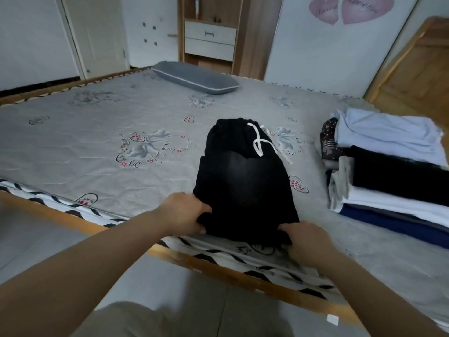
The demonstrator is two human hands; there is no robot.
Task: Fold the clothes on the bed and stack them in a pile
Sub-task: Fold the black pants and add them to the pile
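Black drawstring trousers point(243, 181) lie folded on the grey bed point(97, 132), waistband and white cord pointing away from me. My left hand point(184, 212) grips the near left corner of the fold, fingers curled into the cloth. My right hand point(306, 239) pinches the near right corner at the bed's front edge. To the right sits a pile of folded clothes point(388, 176) in white, black, navy and a patterned piece.
A grey pillow point(194, 77) lies at the far side of the bed. The bed's wooden frame edge point(218, 268) runs diagonally in front of me. A wooden shelf unit with drawers point(210, 40) stands against the back wall.
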